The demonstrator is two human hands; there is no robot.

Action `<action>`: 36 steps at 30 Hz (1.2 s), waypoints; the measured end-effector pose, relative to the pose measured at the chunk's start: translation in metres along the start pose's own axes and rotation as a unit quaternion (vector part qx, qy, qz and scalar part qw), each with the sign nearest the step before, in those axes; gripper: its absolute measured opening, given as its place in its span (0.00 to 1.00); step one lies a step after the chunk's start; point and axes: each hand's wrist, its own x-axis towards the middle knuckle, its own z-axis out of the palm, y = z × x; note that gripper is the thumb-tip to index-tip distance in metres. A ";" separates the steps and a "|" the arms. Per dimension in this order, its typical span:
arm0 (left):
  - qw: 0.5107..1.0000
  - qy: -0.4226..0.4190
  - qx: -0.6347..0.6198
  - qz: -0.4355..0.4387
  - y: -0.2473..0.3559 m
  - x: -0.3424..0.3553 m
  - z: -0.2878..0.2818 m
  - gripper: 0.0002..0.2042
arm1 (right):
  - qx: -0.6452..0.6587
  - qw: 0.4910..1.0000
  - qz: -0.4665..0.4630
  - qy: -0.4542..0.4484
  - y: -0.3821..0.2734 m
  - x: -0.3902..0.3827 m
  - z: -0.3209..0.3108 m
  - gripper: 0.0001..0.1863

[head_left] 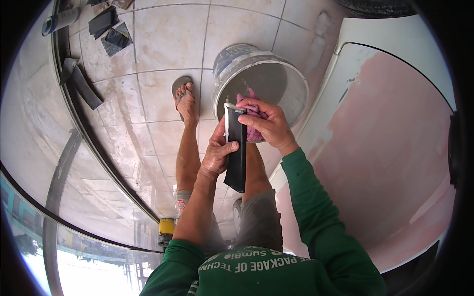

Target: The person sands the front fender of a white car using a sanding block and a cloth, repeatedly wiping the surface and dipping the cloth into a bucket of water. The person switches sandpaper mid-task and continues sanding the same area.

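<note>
Over the bucket's near rim I hold a long, narrow white sanding block [227, 121] with a strip of black sandpaper [236, 158] lying along it. My left hand [217, 150] is closed round the block's middle, its thumb pressing on the black face. At the far end, my right hand [269, 121] pinches block and sandpaper between thumb and fingers. A pink cloth [254, 133] shows behind the right hand; whether it hangs on the rim or is partly gripped, I cannot tell. Below stands a round bucket [296, 89] with greyish water in it.
At right is a white car panel [385, 148] with broad pinkish patches, and a tyre [377, 7] beyond. Black sandpaper pieces [117, 39] and a dark strip [84, 86] lie on the tiled floor at left, beside a glass wall's frame [94, 148]. A yellow-topped object [167, 227] stands near my leg.
</note>
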 end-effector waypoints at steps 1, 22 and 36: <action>1.000 0.000 -0.001 -0.001 0.000 0.000 0.000 0.51 | -0.007 1.000 0.003 -0.002 0.000 0.000 -0.001 0.16; 0.985 0.116 -0.083 -0.094 0.033 -0.003 0.047 0.22 | -0.434 0.863 -0.228 -0.121 -0.053 -0.076 0.003 0.30; 0.899 0.107 0.391 0.164 0.027 -0.013 0.010 0.23 | -0.132 0.983 -0.115 -0.052 -0.041 -0.063 -0.033 0.23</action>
